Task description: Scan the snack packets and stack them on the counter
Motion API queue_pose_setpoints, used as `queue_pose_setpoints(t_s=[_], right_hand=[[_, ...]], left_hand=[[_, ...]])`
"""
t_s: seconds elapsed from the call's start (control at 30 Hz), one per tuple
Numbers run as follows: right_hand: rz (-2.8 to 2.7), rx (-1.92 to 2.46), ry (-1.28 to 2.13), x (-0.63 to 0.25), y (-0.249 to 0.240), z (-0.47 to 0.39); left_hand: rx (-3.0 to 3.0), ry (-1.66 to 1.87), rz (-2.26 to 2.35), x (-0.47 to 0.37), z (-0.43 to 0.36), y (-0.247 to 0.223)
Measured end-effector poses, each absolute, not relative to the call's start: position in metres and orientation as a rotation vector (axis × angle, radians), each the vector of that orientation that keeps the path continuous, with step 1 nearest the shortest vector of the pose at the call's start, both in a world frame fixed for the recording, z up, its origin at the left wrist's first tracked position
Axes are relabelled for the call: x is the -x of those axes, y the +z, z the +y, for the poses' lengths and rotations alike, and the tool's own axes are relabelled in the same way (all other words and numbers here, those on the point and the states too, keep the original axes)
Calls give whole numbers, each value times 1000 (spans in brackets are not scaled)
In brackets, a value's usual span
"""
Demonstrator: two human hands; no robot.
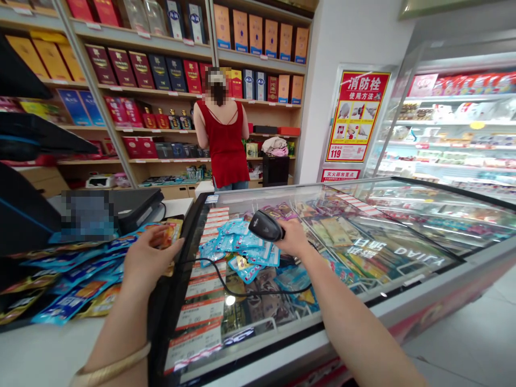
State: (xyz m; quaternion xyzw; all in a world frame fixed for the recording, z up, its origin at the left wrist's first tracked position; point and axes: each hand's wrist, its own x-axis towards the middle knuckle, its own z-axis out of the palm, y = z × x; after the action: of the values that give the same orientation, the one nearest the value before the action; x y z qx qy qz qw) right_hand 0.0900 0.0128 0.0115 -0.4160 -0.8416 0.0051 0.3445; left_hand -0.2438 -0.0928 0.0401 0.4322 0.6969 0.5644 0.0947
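At the far left, dark equipment [24, 209] stands over a pale counter [44, 349]. On the counter spreads an overlapping heap of blue and gold packets [80, 285]. Just to its right is the person's left hand [147, 255], palm down, a gold-coloured bracelet [116, 368] on the wrist. Its fingers curve over an orange-gold packet [174, 232] at the counter's edge; whether they pinch it, I cannot tell.

Behind, tall shelves [258, 57] carry rows of boxes in red, navy, orange and yellow. In front of them a person in a red sleeveless top [229, 142] stands with their back to the camera.

In the middle, a glass-topped chest [403, 298] runs away to the right. A column of price labels [193, 344] lines its left side, and bagged goods show through the glass. A loose pile of light-blue packets [242, 242] lies on top. Right beside the pile, the right hand [293, 236] is wrapped around the handle of a black scanner [266, 226], whose head points left above the packets. A black cord [262, 294] loops over the glass below. The two hands are well apart.

Further right, a red and yellow poster [358, 115] hangs on a white wall. At the far right, a brightly lit display case [451, 123] holds shelves of packaged goods.
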Motion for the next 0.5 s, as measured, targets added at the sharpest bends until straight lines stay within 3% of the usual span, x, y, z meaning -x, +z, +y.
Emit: queue_pose_setpoints(t_s=[0.07,0.2,0.5], right_hand=[[-2210,1014,46,-88,12,12],[-2254,863,116,-82,16,5],[-2324,764,271,-75,27,-12]], left_hand=[[-1039,1814,1710,220,-93,48],[-603,1674,1162,191,-92,58],[-363,1540,971,170,-85,52]])
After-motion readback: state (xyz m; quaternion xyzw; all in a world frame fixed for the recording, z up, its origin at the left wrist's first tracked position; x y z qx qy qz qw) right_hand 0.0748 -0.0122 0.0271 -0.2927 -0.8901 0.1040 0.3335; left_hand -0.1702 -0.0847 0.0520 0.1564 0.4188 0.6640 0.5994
